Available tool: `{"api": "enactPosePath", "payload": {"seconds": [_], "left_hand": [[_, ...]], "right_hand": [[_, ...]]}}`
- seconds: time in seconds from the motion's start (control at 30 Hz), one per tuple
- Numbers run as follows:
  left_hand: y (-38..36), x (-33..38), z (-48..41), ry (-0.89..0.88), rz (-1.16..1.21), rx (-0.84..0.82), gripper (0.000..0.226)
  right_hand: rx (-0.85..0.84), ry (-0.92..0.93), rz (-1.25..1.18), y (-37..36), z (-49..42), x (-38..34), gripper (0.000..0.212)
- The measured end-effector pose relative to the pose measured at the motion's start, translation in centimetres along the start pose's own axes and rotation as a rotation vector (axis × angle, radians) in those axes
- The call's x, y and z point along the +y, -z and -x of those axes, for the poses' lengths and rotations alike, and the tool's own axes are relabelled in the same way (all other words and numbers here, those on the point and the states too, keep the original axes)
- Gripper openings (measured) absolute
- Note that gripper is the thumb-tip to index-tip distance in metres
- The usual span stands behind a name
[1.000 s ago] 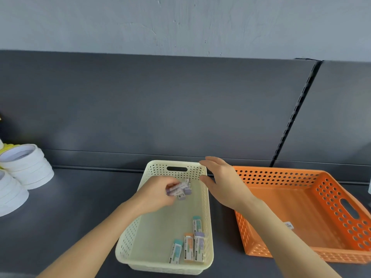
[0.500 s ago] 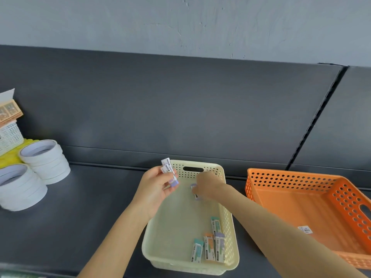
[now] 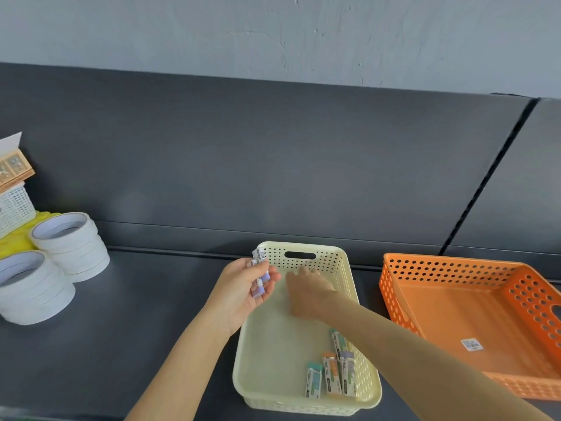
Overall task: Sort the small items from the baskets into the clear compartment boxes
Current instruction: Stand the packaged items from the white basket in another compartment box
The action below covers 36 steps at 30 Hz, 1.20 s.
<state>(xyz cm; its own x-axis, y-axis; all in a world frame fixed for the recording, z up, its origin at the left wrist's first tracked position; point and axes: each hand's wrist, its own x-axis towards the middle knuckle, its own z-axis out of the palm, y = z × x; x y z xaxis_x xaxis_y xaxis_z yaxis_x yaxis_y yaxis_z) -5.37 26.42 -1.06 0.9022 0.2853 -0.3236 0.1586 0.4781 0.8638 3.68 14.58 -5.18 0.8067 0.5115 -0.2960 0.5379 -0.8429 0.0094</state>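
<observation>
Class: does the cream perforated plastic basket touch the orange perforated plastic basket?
Apart. The head view shows dark shelf between the cream perforated plastic basket and the orange perforated plastic basket.

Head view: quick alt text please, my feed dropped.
The left hand holds a few small purple-ended packs at the far left corner of the cream basket while the right hand reaches into that basket's far end. Four more packs lie in its near right corner; an orange basket sits to the right.
</observation>
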Motion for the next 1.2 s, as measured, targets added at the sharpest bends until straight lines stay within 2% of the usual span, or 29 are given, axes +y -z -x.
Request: {"api": "enactPosePath", "payload": {"seconds": [0.23, 0.33, 0.43, 0.57, 0.77, 0.93, 1.1, 1.2], "left_hand": [[0.4, 0.4, 0.4, 0.0, 0.028, 0.004, 0.011], [0.4, 0.3, 0.3, -0.017, -0.026, 0.013, 0.02], [0.3, 0.1, 0.2, -0.025, -0.03, 0.003, 0.022], [-0.1, 0.1, 0.0, -0.03, -0.006, -0.005, 0.011], [-2.4, 0.6, 0.8, -0.077, -0.019, -0.04, 0.015], [-6.1, 0.9, 2.7, -0.152, -0.069, -0.11, 0.01], [-11.2, -0.6, 5.0, -0.215, -0.152, -0.155, 0.01], [-15.7, -2.7, 6.5, -0.196, -0.173, -0.195, 0.01]], "right_hand": [[-0.019, -0.071, -0.175, 0.1, 0.9, -0.1, 0.046], [-0.009, -0.06, -0.245, 0.3, 0.9, 0.0, 0.043], [0.011, -0.129, -0.595, 0.8, 1.4, 0.7, 0.037], [0.024, -0.269, -1.392, 2.1, 3.3, 1.9, 0.029], [0.079, -0.122, -1.876, 4.0, 7.3, 3.7, 0.022], [0.165, -0.049, -2.047, 4.1, 11.2, 5.7, 0.019], [0.242, -0.052, -2.218, 2.7, 15.6, 9.1, 0.013], [0.35, -0.082, -2.27, 1.7, 18.8, 13.1, 0.01]]}}
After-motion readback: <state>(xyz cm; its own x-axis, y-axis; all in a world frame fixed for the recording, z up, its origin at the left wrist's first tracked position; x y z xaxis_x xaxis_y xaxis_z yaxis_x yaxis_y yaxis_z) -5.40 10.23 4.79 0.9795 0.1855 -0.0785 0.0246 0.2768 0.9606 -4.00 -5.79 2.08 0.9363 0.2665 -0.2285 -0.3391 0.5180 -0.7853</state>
